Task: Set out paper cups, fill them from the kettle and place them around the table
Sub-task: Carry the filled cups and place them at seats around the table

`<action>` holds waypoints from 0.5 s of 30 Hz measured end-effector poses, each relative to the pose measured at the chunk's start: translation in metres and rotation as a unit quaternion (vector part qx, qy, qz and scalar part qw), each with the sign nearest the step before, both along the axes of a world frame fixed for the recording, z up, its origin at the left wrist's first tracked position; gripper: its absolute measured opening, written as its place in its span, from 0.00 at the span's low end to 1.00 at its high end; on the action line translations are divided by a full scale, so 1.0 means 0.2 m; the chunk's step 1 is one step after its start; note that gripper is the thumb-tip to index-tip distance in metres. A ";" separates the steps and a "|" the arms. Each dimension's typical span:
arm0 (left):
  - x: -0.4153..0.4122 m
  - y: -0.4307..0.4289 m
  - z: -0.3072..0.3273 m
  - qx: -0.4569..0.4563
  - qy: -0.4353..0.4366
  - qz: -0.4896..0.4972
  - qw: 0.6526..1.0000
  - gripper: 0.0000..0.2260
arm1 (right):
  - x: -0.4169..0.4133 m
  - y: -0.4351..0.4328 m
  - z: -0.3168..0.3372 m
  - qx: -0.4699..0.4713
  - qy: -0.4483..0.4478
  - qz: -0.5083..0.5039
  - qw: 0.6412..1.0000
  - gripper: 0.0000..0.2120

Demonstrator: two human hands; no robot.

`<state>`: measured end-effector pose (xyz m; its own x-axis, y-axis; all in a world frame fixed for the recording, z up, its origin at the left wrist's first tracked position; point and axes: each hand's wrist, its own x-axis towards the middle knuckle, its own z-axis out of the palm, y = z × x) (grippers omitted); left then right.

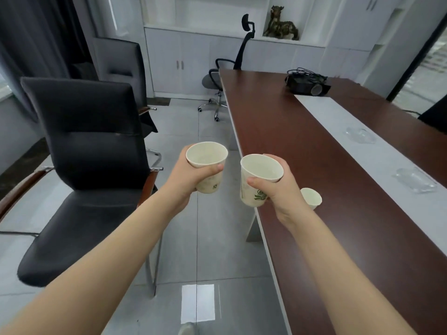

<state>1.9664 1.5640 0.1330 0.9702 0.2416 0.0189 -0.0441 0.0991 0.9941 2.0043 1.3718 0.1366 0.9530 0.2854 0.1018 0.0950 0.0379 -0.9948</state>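
Observation:
My left hand (186, 180) grips a white paper cup (206, 157) upright over the floor, left of the table. My right hand (280, 192) grips a second paper cup (260, 169) with a green print, tilted slightly, right at the long edge of the brown table (326, 226). A third paper cup (312, 198) stands on the table just behind my right hand, partly hidden by it. No kettle is in view.
A black leather chair (92, 165) stands left of my arms, another behind it. A black mesh office chair (225, 76) is at the table's far end. A black projector (307, 83) with cables and two clear glass dishes (416, 180) lie on the table's grey centre strip.

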 end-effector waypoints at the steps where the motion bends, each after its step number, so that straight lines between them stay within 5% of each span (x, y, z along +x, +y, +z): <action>1: 0.12 0.06 0.00 0.005 0.000 -0.006 1.000 0.41 | 0.10 0.05 0.01 -0.001 -0.001 -0.004 1.000 0.26; 8: 0.82 0.34 0.05 0.016 -0.002 -0.041 0.999 0.41 | 0.71 0.30 0.05 0.011 0.009 -0.040 0.999 0.26; 15: 1.47 0.49 0.00 0.026 -0.005 -0.069 0.997 0.30 | 1.37 0.49 0.00 0.008 0.015 -0.034 0.999 0.23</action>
<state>2.2604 1.6617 0.1320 0.9938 0.1046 0.0378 -0.0435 0.0527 0.9977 2.2779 1.4706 0.1363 0.9728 0.2182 0.0777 0.0686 0.0492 -0.9964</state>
